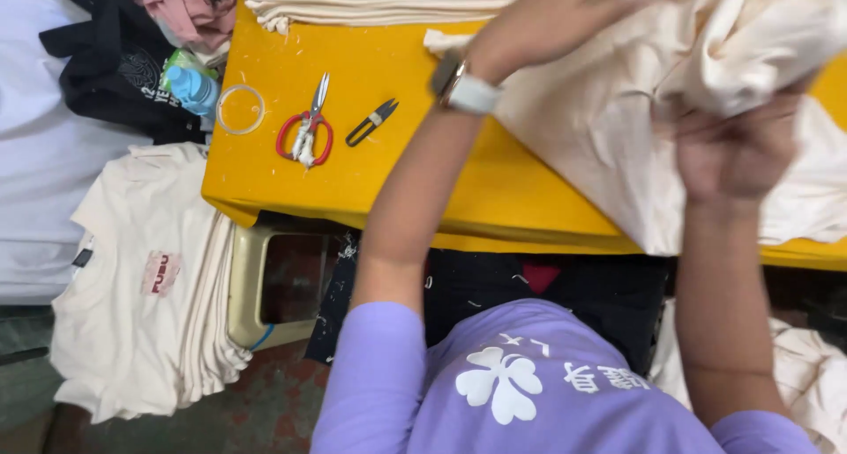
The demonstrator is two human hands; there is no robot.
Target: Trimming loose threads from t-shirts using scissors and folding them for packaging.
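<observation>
Cream garment [618, 145] bunched over the yellow desk [371, 180]; left hand [551, 17] and blurry right hand [737, 150] both gripping its fabric.

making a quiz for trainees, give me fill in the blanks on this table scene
1. Both hands, left hand and right hand, grip a ____-coloured garment.
2. The scissors on the table have ____ handles.
3. A watch sits on the ____ wrist.
4. The snips lie to the ____ of the scissors in the picture.

Missing words: cream; red; left; right
</observation>
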